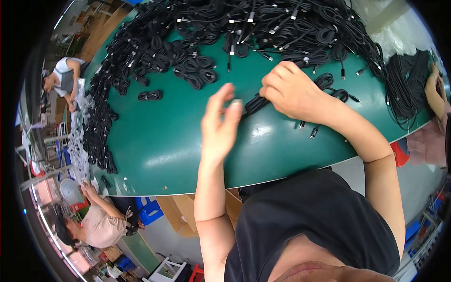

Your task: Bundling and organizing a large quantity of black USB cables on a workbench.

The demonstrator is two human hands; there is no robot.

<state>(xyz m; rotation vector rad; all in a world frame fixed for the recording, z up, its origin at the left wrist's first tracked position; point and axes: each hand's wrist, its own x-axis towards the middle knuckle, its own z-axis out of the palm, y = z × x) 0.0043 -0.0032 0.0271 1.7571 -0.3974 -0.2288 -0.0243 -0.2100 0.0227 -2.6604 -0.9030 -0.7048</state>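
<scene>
My right hand (291, 91) is closed around a folded black cable (256, 104), whose looped end sticks out to the left of my fist. More of a black cable (324, 81) lies coiled just behind that wrist. Two plug ends (313, 133) show below the forearm. To the left, my left hand (221, 120) is raised over the table with thumb and fingers apart, slightly blurred, and nothing shows in it. The thumb comes near the looped end, though I cannot tell whether it touches. A small tied cable bundle (150, 96) rests further left on the green table (164, 141).
A big heap of black cables (206, 28) spans the table's far side and curves down its left. Long loose cables (404, 89) hang at the right beside a co-worker's arm (437, 91). Two other people work at the left near clear plastic bags (77, 141). Cardboard boxes (181, 211) stand below the front edge.
</scene>
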